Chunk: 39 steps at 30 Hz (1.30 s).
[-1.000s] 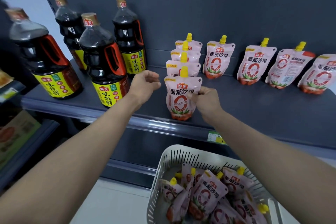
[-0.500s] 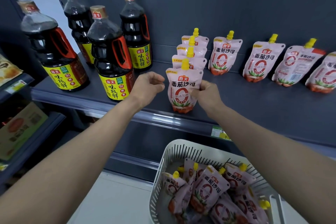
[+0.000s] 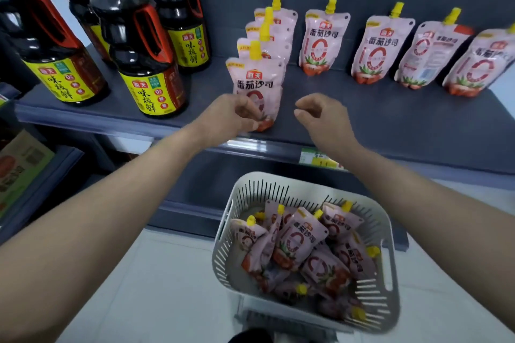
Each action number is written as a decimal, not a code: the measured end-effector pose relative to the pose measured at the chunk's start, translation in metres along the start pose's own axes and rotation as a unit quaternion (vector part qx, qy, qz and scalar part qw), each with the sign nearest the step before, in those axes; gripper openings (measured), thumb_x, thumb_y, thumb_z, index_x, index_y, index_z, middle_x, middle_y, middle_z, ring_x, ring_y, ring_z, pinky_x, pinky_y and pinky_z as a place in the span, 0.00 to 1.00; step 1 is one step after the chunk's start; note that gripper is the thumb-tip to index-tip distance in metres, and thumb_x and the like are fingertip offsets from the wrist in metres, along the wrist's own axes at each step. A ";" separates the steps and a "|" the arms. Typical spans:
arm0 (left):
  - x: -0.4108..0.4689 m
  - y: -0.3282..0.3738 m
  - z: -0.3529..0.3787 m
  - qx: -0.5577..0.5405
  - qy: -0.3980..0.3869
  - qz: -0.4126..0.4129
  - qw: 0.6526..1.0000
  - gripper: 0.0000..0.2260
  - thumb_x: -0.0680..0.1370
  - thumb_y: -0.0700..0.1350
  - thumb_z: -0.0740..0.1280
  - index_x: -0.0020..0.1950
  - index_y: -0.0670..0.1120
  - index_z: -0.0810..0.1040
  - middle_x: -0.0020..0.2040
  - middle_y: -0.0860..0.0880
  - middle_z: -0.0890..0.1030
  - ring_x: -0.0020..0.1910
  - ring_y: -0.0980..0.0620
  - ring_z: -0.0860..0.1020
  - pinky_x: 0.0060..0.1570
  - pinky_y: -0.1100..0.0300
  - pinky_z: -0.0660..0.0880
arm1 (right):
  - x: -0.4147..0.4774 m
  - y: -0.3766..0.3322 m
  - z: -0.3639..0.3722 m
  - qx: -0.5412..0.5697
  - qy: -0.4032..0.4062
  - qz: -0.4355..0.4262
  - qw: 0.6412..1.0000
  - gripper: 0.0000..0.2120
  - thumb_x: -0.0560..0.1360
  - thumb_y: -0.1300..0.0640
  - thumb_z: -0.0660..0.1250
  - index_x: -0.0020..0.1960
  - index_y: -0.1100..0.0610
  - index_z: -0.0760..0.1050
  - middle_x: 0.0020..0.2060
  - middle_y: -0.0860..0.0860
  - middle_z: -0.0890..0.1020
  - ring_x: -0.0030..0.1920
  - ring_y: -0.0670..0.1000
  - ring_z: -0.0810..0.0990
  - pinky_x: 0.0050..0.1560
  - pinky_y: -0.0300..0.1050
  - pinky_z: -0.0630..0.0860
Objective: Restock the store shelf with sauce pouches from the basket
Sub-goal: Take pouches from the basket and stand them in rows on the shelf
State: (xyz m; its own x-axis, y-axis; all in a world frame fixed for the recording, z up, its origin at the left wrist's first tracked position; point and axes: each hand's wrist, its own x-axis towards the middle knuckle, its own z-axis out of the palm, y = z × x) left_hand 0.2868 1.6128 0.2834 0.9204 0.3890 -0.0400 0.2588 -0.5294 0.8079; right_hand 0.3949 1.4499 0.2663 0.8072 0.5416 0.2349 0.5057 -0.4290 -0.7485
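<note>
Front pouch [image 3: 255,83] stands upright on shelf [image 3: 362,120], heading row of four. Left hand [image 3: 231,117] at its 7 o'clock, fingers curled, overlapping lower corner; grip unclear. Right hand [image 3: 320,117] at 3 o'clock, loosely curled, empty. Basket [image 3: 390,259] of pouches at 6 o'clock.

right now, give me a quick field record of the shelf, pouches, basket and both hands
shelf: dark, holds soy sauce bottles at left
front pouch: upright, heads a row of four
other pouches: four singles standing to the right
basket: below the shelf, still holds pouches
left hand: in front of the front pouch's base
right hand: empty, apart from it
</note>
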 end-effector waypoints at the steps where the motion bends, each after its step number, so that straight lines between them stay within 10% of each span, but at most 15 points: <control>1: -0.003 -0.001 0.010 0.028 -0.027 0.003 0.999 0.09 0.72 0.37 0.70 0.52 0.38 0.80 0.45 0.46 0.79 0.38 0.59 0.75 0.34 0.80 0.68 | -0.010 0.005 -0.004 -0.031 -0.035 -0.008 0.999 0.08 0.76 0.58 0.66 0.53 0.58 0.79 0.47 0.48 0.80 0.48 0.46 0.76 0.50 0.37 0.70; 8: -0.025 -0.046 0.109 0.129 -0.200 -0.062 0.969 0.07 0.72 0.42 0.69 0.50 0.47 0.79 0.48 0.50 0.81 0.44 0.54 0.78 0.44 0.63 0.73 | -0.072 0.090 -0.003 -0.195 -0.292 0.094 0.932 0.11 0.76 0.55 0.66 0.55 0.60 0.79 0.53 0.54 0.82 0.55 0.54 0.79 0.51 0.42 0.73; 15: -0.047 -0.095 0.175 0.213 -0.200 -0.148 0.945 0.11 0.77 0.41 0.64 0.54 0.38 0.80 0.56 0.43 0.81 0.56 0.46 0.78 0.52 0.61 0.72 | -0.105 0.165 0.023 -0.281 -0.412 0.149 0.854 0.13 0.79 0.55 0.58 0.47 0.63 0.76 0.62 0.59 0.74 0.59 0.53 0.73 0.55 0.43 0.69; 18: -0.048 -0.102 0.188 0.236 -0.143 -0.161 0.948 0.11 0.79 0.42 0.60 0.54 0.38 0.79 0.53 0.42 0.81 0.53 0.45 0.79 0.46 0.60 0.71 | -0.115 0.188 0.039 -0.280 -0.387 0.195 0.857 0.22 0.77 0.55 0.61 0.67 0.66 0.70 0.72 0.57 0.67 0.64 0.54 0.71 0.54 0.43 0.72; 21: -0.047 -0.113 0.202 0.249 -0.150 -0.184 0.939 0.09 0.77 0.38 0.63 0.54 0.39 0.80 0.53 0.42 0.82 0.51 0.45 0.81 0.47 0.60 0.74 | -0.125 0.203 0.054 -0.245 -0.371 0.259 0.857 0.17 0.77 0.55 0.62 0.60 0.66 0.73 0.57 0.60 0.79 0.49 0.54 0.75 0.34 0.39 0.66; 28: -0.043 -0.129 0.215 0.203 -0.160 -0.227 0.939 0.12 0.79 0.39 0.58 0.55 0.42 0.79 0.57 0.44 0.80 0.49 0.48 0.80 0.46 0.61 0.74 | -0.125 0.219 0.072 -0.005 -0.248 0.497 0.832 0.15 0.72 0.61 0.70 0.55 0.68 0.75 0.49 0.59 0.81 0.49 0.58 0.82 0.50 0.47 0.80; 32: -0.039 -0.130 0.224 0.192 -0.176 -0.245 0.934 0.12 0.78 0.35 0.59 0.56 0.39 0.80 0.61 0.42 0.78 0.56 0.44 0.79 0.52 0.58 0.77 | -0.132 0.228 0.078 0.103 -0.213 0.572 0.785 0.25 0.71 0.63 0.73 0.65 0.65 0.70 0.51 0.60 0.82 0.35 0.52 0.79 0.26 0.40 0.76; 39: -0.037 -0.124 0.235 0.282 -0.268 -0.239 0.890 0.07 0.76 0.44 0.63 0.39 0.44 0.71 0.44 0.47 0.77 0.51 0.45 0.77 0.54 0.53 0.75 | -0.118 0.208 0.065 0.004 -0.190 0.421 0.887 0.12 0.75 0.63 0.66 0.57 0.64 0.78 0.55 0.57 0.81 0.55 0.58 0.80 0.59 0.56 0.77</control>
State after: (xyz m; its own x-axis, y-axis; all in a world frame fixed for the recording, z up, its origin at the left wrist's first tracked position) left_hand 0.2896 1.4871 0.0463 0.6343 0.3354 -0.6965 0.6245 -0.7533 0.2060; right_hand 0.3848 1.3437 0.0422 0.7361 0.2359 -0.6344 -0.2322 -0.7924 -0.5641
